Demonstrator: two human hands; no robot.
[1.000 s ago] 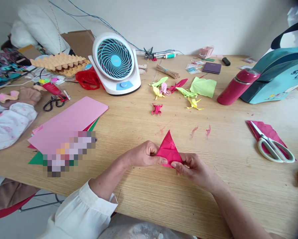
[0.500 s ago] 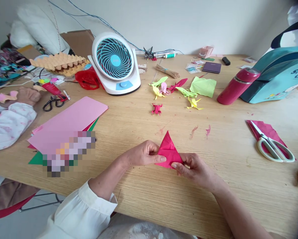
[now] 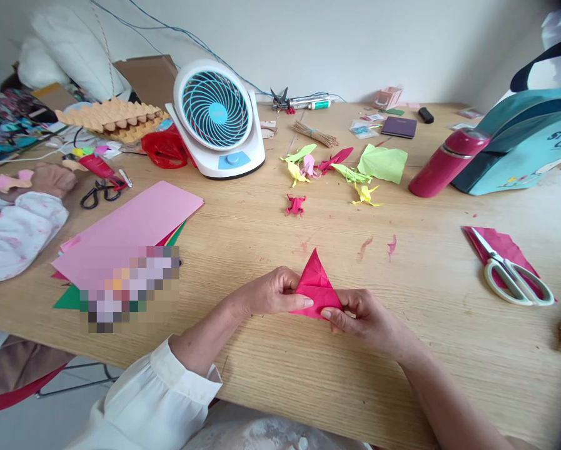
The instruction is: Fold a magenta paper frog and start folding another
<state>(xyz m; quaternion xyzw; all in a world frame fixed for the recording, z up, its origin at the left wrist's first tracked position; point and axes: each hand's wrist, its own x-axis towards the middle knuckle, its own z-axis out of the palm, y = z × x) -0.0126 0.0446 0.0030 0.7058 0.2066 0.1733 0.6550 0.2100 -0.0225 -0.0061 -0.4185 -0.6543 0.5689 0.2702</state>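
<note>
A folded pink-red sheet of paper (image 3: 316, 284) with a pointed, triangular top is held between both hands, just above the wooden table (image 3: 242, 356). My left hand (image 3: 280, 292) pinches its left side, thumb flat across the front and fingers behind. On the lower right corner my right hand (image 3: 362, 315) grips with thumb in front and fingers curled at the back. Beyond the hands sits a small red paper frog (image 3: 295, 205). Further back lie a yellow folded figure (image 3: 365, 195) and several green, pink and red ones.
White-handled scissors (image 3: 517, 278) rest on red paper at the right, near a red bottle (image 3: 449, 162) and a teal bag (image 3: 519, 147). Left are pink paper sheets (image 3: 139, 228), a fan (image 3: 217, 112), black-handled scissors (image 3: 101, 192) and another person's hand (image 3: 55, 180).
The folded paper has shifted very slightly down and left, with both hands keeping their grip. Nothing else has visibly moved.
</note>
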